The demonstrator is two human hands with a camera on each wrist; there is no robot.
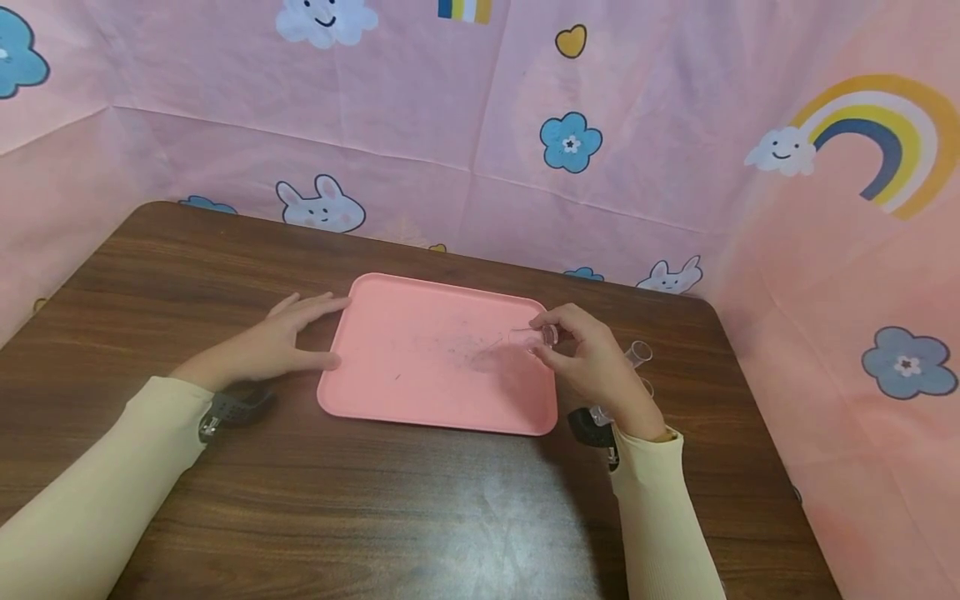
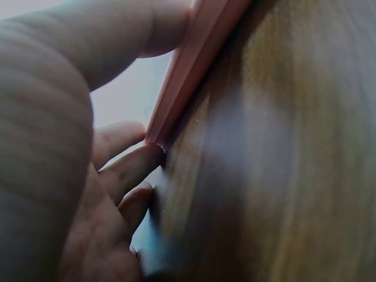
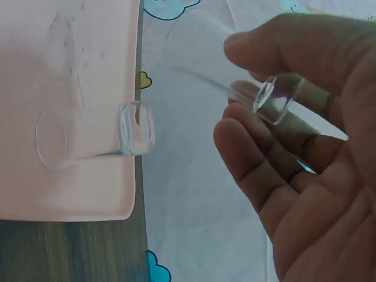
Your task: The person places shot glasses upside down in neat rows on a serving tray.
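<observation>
Clear vessel [image 3: 279,108] | pinched between thumb and fingers of right hand [image 1: 596,358] | right of head-frame centre, at pink tray [image 1: 420,400]'s right side | long axis slants upper-left in right-wrist view, base palmward | left hand [image 1: 262,346] farther, fingers spread at left rim

At least three clear cups [image 3: 91,132], one pink tray [image 1: 420,400], one brown table [image 1: 360,508] and two pale sleeves [image 1: 105,479] show.

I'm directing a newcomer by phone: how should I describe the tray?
On the brown wood-grain table, look between the left hand and the right hand. There lies a rectangular pink tray with rounded corners and a low rim. Unlike the clear cylinders nearby, it is opaque.
</observation>
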